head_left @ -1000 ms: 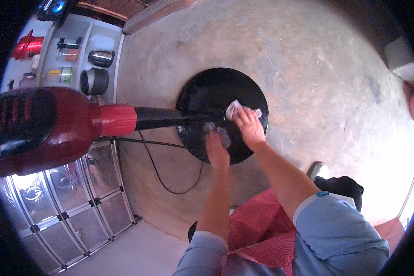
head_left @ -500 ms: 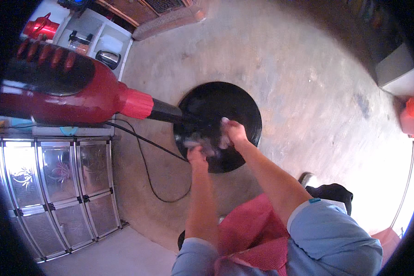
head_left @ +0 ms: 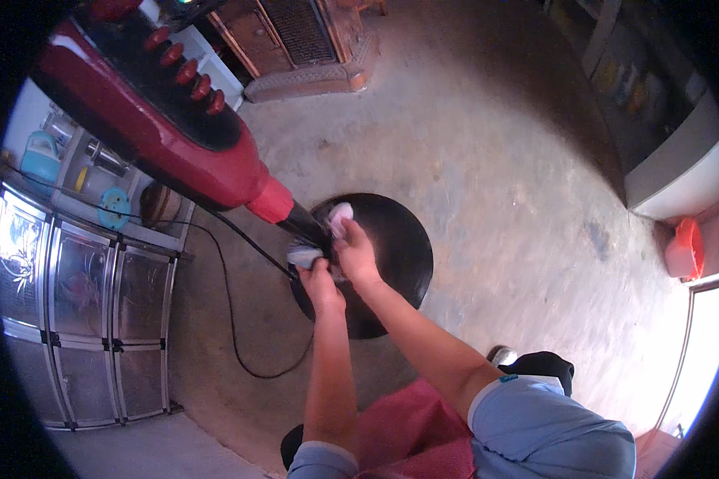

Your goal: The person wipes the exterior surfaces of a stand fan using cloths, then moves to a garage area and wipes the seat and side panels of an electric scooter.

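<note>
1. Far left: a silver-framed cabinet with translucent, patterned panels (head_left: 82,295). Above it, on a white shelf unit, are a turquoise plastic jug (head_left: 41,162) and a turquoise round disc-shaped object (head_left: 114,207).
2. Upper left: a large red-and-black plastic appliance body (head_left: 168,144) with a row of red ribs, in the foreground. A bright red collar (head_left: 270,199) joins its lower end to a black tube (head_left: 307,227), which runs toward the hands.
3. Left of centre: a thin black cord (head_left: 228,303) hangs in a loop across the grey concrete floor (head_left: 487,191). At the top is a carved brown wooden cabinet (head_left: 287,40).
4. Centre: the left hand (head_left: 322,287), fingers curled and grasping a bluish-white crumpled cloth (head_left: 303,256), at the left side of the tube's lower part.
5. Just to its right: the right hand (head_left: 356,257), fingers closed on a pinkish-white crumpled cloth (head_left: 339,214), beside the tube. Whether the two cloths are one piece cannot be told.
6. Beneath both hands: a glossy black round base (head_left: 399,263), on the floor.
7. Lower right: a light-coloured shoe (head_left: 503,355), near the wearer's light-blue sleeve (head_left: 551,423).
8. Far right: an orange-red plastic bucket (head_left: 685,249), below a white curved-looking ledge (head_left: 683,172).
</note>
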